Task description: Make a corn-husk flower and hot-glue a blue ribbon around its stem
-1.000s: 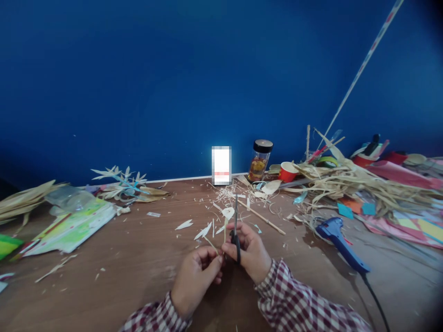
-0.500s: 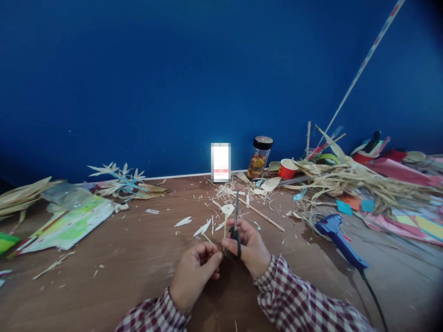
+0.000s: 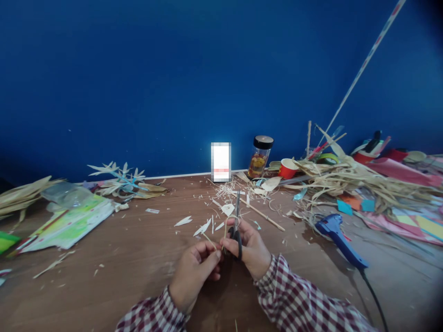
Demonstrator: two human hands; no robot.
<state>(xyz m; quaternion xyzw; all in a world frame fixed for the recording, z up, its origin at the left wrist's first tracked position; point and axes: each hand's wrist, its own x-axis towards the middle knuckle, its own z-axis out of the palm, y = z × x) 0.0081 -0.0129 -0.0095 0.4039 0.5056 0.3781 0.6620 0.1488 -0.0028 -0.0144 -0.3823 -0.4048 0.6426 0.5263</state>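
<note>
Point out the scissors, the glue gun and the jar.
scissors (image 3: 237, 210): head view, on the blades above the right hand.
glue gun (image 3: 335, 232): head view, on the blue body.
jar (image 3: 259, 162): head view, on the glass side below the black lid.

Two hands are in view, the left hand and the right hand. One pair of scissors is there, along with one blue glue gun, one glass jar with a black lid, one red paper cup and one long wooden stick. Loose pale cut-out leaves on the counter number about four; the straw scraps are too many to count.
</note>
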